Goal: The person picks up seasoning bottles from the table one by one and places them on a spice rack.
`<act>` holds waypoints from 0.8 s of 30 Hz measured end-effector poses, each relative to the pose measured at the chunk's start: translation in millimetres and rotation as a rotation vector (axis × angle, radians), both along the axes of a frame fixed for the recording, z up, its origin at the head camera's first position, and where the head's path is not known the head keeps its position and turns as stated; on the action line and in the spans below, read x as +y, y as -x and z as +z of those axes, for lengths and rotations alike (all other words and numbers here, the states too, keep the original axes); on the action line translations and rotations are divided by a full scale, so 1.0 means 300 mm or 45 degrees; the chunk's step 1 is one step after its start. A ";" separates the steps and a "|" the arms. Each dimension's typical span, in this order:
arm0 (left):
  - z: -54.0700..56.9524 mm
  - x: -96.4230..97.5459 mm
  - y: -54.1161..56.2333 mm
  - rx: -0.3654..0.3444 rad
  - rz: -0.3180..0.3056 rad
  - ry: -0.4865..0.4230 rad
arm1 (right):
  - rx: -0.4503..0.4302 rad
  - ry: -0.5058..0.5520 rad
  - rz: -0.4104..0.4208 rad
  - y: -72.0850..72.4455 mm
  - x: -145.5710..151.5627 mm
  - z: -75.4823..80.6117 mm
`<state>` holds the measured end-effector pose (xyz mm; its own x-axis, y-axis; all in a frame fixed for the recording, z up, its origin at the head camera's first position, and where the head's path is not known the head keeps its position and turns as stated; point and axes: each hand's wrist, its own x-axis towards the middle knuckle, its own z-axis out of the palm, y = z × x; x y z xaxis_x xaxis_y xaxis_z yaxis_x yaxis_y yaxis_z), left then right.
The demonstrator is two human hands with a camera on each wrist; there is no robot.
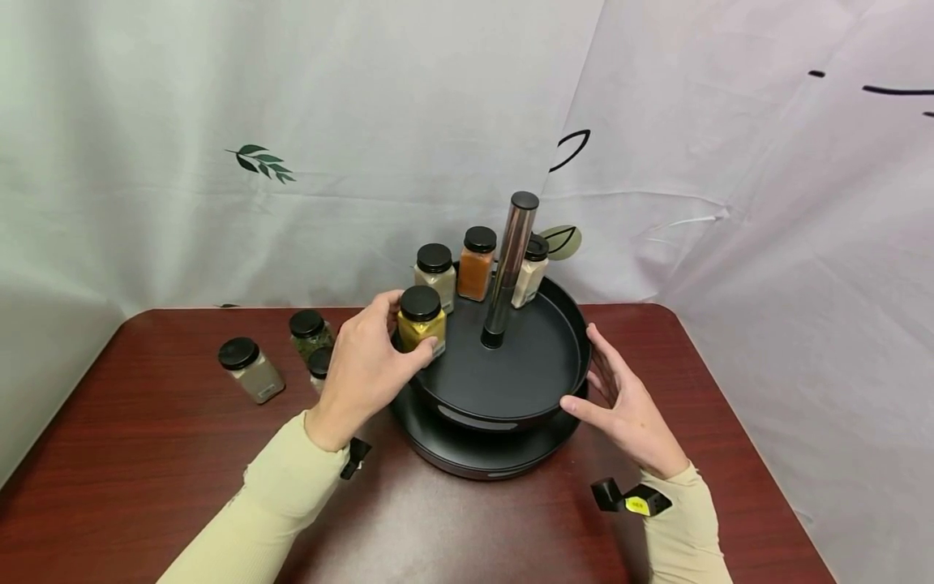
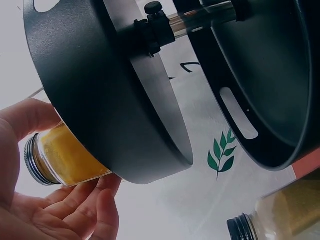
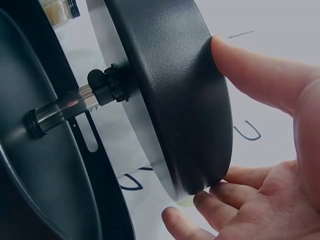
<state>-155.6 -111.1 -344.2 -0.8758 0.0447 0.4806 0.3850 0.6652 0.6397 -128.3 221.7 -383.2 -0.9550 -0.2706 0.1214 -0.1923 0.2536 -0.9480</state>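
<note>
My left hand (image 1: 372,357) holds a spice jar of yellow powder (image 1: 421,324) with a black lid, thumb on one side and fingers on the other. The jar is at the left rim of the upper tier of a black two-tier turntable (image 1: 525,377). In the left wrist view, the tier's wall hides part of the yellow jar (image 2: 70,155). At the right side of the same tier is my right hand (image 1: 627,405), its thumb and fingers spread and fairly straight. Its fingertips touch the outer wall (image 3: 195,100) in the right wrist view.
On the upper tier stand a beige jar (image 1: 435,276), an orange one (image 1: 477,264) and a pale one (image 1: 531,276) behind the central post (image 1: 511,259). Left on the table (image 1: 146,454) are a grey-beige jar (image 1: 251,371), a green herb jar (image 1: 310,332) and one partly hidden jar (image 1: 319,365).
</note>
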 end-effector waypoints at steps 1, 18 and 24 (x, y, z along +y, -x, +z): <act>0.000 -0.001 -0.001 -0.005 -0.004 0.000 | -0.001 -0.001 0.001 0.000 0.000 0.000; -0.014 -0.124 -0.067 -0.089 0.059 -0.071 | 0.086 -0.020 0.034 0.002 0.018 -0.008; -0.028 -0.176 -0.098 -0.100 0.212 -0.096 | 0.095 0.032 0.059 0.007 0.023 -0.013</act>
